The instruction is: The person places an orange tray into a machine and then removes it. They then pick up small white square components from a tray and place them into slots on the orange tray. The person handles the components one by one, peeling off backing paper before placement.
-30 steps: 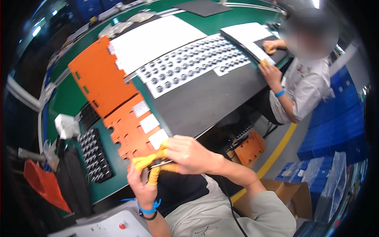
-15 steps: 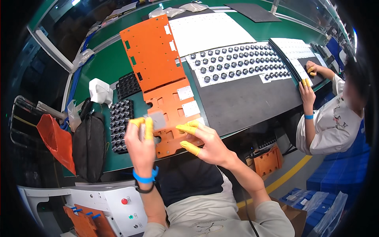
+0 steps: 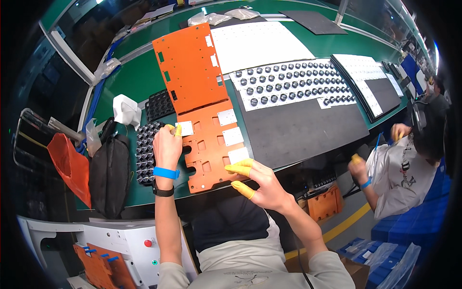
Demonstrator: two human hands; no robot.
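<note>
My left hand [image 3: 167, 149], with yellow finger covers, pinches the left edge of a small white square plate [image 3: 184, 128] at the left side of the orange fixture [image 3: 211, 144]. The fixture's perforated orange lid [image 3: 190, 67] stands folded back behind it. Down the fixture's right side lie three similar plates, the nearest [image 3: 238, 155] beside the fingertips of my right hand [image 3: 260, 183]. That hand has its thumb and fingers apart and holds nothing. Left of the fixture is a black tray [image 3: 146, 166] of round, shiny parts, partly behind my left hand.
White panels with rows of black round parts [image 3: 288, 82] lie on a dark mat [image 3: 303, 127]. A second black tray [image 3: 160, 105] and a white container [image 3: 127, 111] stand at the left, near a black bag [image 3: 110, 176]. A co-worker [image 3: 404, 168] sits at the right.
My left hand has carried the small plate up and left to the fixture's left side. My right hand has moved slightly right. The co-worker's hands have come back from the panels.
</note>
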